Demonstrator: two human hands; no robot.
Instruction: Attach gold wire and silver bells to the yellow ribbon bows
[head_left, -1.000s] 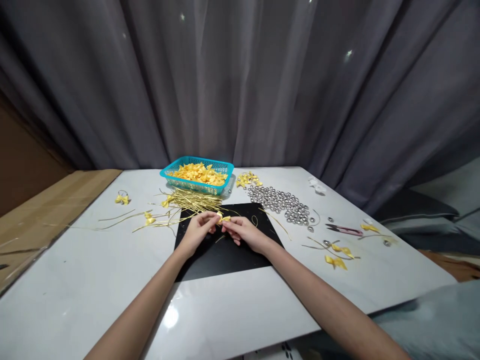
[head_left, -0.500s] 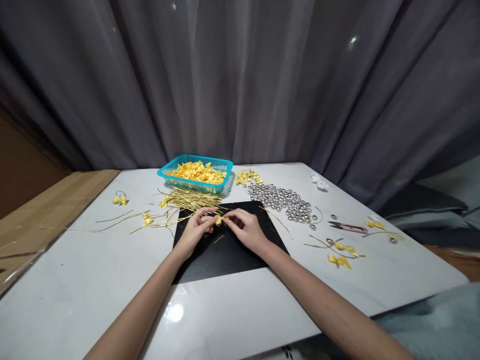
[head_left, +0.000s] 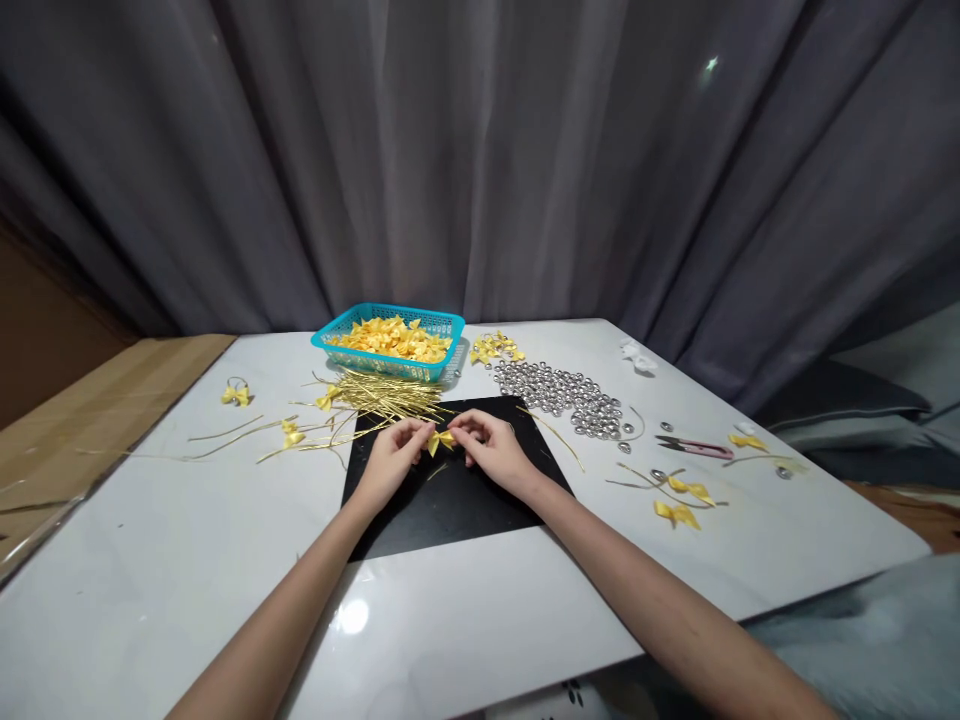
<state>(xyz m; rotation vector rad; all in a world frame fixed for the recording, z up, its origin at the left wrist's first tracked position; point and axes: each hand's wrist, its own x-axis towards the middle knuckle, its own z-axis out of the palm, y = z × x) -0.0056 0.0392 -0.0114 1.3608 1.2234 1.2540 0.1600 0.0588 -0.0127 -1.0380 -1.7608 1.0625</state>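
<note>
Between my hands is a small yellow ribbon bow (head_left: 441, 441), held over a black mat (head_left: 442, 515). My left hand (head_left: 397, 452) is closed, its thumb and finger pinching the bow's left side. On the right side of the bow, my right hand (head_left: 489, 447) pinches too, fingers curled. Fine detail at the fingertips is too small to make out. Just behind my left hand lies a pile of gold cords (head_left: 386, 395). A short piece of gold cord (head_left: 437, 471) rests on the mat below the bow.
A blue basket (head_left: 375, 366) of yellow bows stands at the back. Many silver beads (head_left: 555, 390) spread to its right, near finished-looking bows (head_left: 496, 348). Pink-handled thread snips (head_left: 694, 447) and loose bows (head_left: 676, 514) lie at right. More bows with cords (head_left: 291, 434) are at left.
My fingers have shifted on the bow, and more of its yellow ribbon now shows between them. The view has tilted slightly. The things on the table have stayed put.
</note>
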